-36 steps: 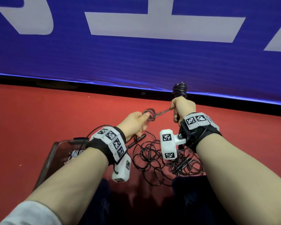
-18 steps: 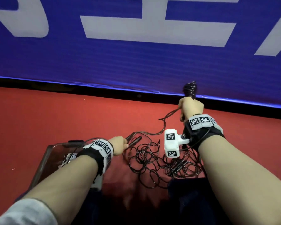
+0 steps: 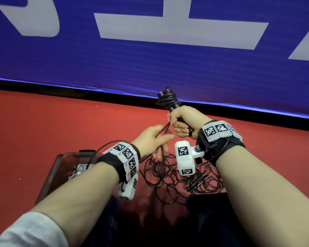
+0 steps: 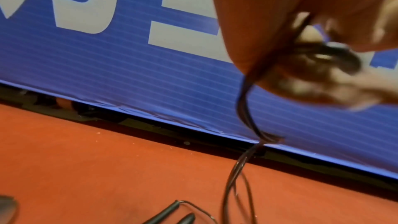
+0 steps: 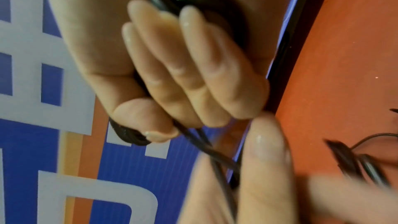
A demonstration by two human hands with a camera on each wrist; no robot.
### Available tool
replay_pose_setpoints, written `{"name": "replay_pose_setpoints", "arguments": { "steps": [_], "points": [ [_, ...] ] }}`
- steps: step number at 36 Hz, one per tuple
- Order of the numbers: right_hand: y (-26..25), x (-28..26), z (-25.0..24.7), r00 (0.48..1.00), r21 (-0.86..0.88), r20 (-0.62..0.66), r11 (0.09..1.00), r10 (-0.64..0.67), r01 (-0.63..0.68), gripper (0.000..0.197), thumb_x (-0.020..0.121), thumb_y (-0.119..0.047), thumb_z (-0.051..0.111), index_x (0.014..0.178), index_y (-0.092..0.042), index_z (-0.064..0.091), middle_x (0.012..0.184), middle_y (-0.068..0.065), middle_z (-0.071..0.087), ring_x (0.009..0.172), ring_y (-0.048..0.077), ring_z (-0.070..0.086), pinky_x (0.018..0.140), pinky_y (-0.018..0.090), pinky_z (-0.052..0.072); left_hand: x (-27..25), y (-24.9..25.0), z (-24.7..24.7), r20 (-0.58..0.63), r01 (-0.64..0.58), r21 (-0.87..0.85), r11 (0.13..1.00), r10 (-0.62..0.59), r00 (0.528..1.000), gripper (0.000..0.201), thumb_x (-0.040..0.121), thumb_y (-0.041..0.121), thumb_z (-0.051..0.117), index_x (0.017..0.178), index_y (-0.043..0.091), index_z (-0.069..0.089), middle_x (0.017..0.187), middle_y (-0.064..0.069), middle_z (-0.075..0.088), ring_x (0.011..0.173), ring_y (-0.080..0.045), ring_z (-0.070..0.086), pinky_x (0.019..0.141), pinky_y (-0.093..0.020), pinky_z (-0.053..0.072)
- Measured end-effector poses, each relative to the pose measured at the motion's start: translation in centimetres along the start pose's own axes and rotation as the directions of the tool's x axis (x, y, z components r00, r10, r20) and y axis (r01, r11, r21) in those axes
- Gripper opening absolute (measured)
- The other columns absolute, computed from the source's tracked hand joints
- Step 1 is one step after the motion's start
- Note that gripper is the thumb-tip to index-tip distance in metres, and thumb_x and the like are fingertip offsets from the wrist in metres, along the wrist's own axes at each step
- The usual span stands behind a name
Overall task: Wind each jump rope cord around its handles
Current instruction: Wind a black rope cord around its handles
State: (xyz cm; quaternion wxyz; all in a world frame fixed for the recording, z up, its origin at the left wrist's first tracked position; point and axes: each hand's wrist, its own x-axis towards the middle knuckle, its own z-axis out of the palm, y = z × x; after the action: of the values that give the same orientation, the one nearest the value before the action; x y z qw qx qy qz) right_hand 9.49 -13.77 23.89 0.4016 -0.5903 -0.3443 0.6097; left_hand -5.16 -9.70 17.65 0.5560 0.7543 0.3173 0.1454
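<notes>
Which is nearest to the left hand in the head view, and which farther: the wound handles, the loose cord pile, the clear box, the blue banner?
From the left hand:
1. Wound handles, just right, in the right hand.
2. Loose cord pile, below on the floor, and clear box, lower left: too close to call.
3. Blue banner, behind.

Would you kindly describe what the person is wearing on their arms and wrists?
Each wrist has a black strap with a band of white blocks printed with black square codes: left wrist band, right wrist band. A white boxy camera hangs under each. A thin black cable loops from the left. A grey sleeve covers the left upper forearm.
</notes>
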Motion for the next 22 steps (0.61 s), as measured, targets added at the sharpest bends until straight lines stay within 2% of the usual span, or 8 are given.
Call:
{"name": "replay_pose_setpoints", "arguments": {
  "steps": [3, 7, 9, 12, 14, 16, 18, 22],
  "points": [
    [-0.1, -0.3, -0.1, 0.996, -0.128, -0.082, 0.991, -0.036, 0.025, 0.016, 0.074, 0.007, 0.043, 0.064, -0.005, 0.045, 0.034, 0.003, 0.026, 0.025, 0.015, 0.022, 0.036, 0.016, 0.024, -0.2, -0.3, -0.3, -0.119, 0.106, 0.373, 0.922, -0.065, 0.991, 0.041, 0.09, 0.058, 0.052, 0.081, 0.018, 0.054, 0.053, -0.005, 0.063, 0.043, -0.018, 0.057, 0.047, -0.025, 0.043],
    [0.5, -0.2, 1.1, 0.975, -0.446, -0.171, 0.894, -0.139, 0.049, 0.013, 0.068, 0.007, 0.053, 0.061, -0.003, 0.05, 0.038, 0.003, 0.033, 0.028, 0.016, 0.025, 0.038, 0.017, 0.025, -0.1, -0.5, 0.6, -0.023, 0.193, 0.513, 0.836, -0.212, 0.977, 0.064, 0.086, 0.073, 0.04, 0.123, 0.021, 0.046, 0.079, 0.001, 0.06, 0.07, -0.017, 0.058, 0.063, -0.03, 0.043],
    [0.8, -0.1, 1.6, 0.977, -0.498, -0.164, 0.866, -0.14, 0.04, 0.01, 0.067, 0.007, 0.055, 0.065, -0.003, 0.055, 0.04, 0.004, 0.036, 0.027, 0.015, 0.027, 0.036, 0.017, 0.026, -0.1, 0.0, 0.5, 0.03, 0.201, 0.433, 0.878, -0.237, 0.971, 0.058, 0.087, 0.059, 0.055, 0.128, 0.019, 0.045, 0.097, 0.001, 0.06, 0.081, -0.013, 0.056, 0.07, -0.026, 0.042],
    [0.9, -0.1, 1.8, 0.989, -0.447, -0.118, 0.894, -0.09, 0.028, 0.011, 0.066, 0.008, 0.052, 0.066, -0.003, 0.055, 0.037, 0.005, 0.037, 0.027, 0.016, 0.026, 0.038, 0.017, 0.025, 0.1, 0.7, -0.5, -0.052, 0.128, 0.182, 0.975, -0.121, 0.991, 0.016, 0.083, 0.012, 0.073, 0.096, 0.014, 0.063, 0.1, -0.002, 0.062, 0.092, -0.015, 0.057, 0.085, -0.025, 0.042],
    [0.7, -0.3, 1.9, 0.994, -0.385, -0.087, 0.922, -0.072, 0.034, 0.014, 0.065, 0.008, 0.05, 0.06, -0.004, 0.054, 0.036, 0.005, 0.036, 0.028, 0.016, 0.026, 0.039, 0.018, 0.025, -0.2, 1.4, -0.8, -0.063, 0.102, -0.055, 0.993, -0.106, 0.992, 0.024, 0.081, -0.011, 0.065, 0.081, 0.012, 0.06, 0.079, -0.004, 0.064, 0.075, -0.013, 0.061, 0.08, -0.027, 0.049],
    [0.5, -0.5, 1.9, 0.995, -0.345, -0.068, 0.938, -0.068, 0.041, 0.017, 0.066, 0.009, 0.049, 0.057, -0.005, 0.052, 0.036, 0.006, 0.036, 0.027, 0.016, 0.026, 0.039, 0.018, 0.025, -0.5, 2.1, -0.9, -0.026, 0.101, -0.164, 0.981, -0.107, 0.994, 0.026, 0.086, -0.016, 0.052, 0.079, 0.009, 0.056, 0.058, 0.0, 0.062, 0.051, -0.007, 0.059, 0.057, -0.019, 0.051],
    [0.3, -0.9, 1.6, 0.997, -0.317, -0.051, 0.948, -0.062, 0.043, 0.017, 0.068, 0.009, 0.048, 0.06, -0.005, 0.052, 0.043, 0.01, 0.039, 0.027, 0.015, 0.026, 0.038, 0.017, 0.025, -0.4, 2.6, -1.3, -0.024, 0.105, -0.134, 0.985, -0.11, 0.994, 0.025, 0.087, -0.012, 0.047, 0.075, 0.008, 0.054, 0.048, 0.001, 0.059, 0.034, -0.005, 0.041, 0.037, -0.014, 0.033],
    [0.3, -1.4, 1.1, 0.997, -0.347, -0.057, 0.937, -0.059, 0.035, 0.018, 0.075, 0.01, 0.048, 0.07, -0.007, 0.048, 0.037, 0.005, 0.035, 0.027, 0.015, 0.027, 0.038, 0.017, 0.024, 0.1, 3.2, -2.7, -0.133, 0.124, -0.058, 0.991, -0.13, 0.982, 0.014, 0.071, 0.007, 0.054, 0.06, 0.009, 0.062, 0.052, 0.001, 0.06, 0.036, -0.006, 0.033, 0.044, -0.025, 0.024]
  ]
}}
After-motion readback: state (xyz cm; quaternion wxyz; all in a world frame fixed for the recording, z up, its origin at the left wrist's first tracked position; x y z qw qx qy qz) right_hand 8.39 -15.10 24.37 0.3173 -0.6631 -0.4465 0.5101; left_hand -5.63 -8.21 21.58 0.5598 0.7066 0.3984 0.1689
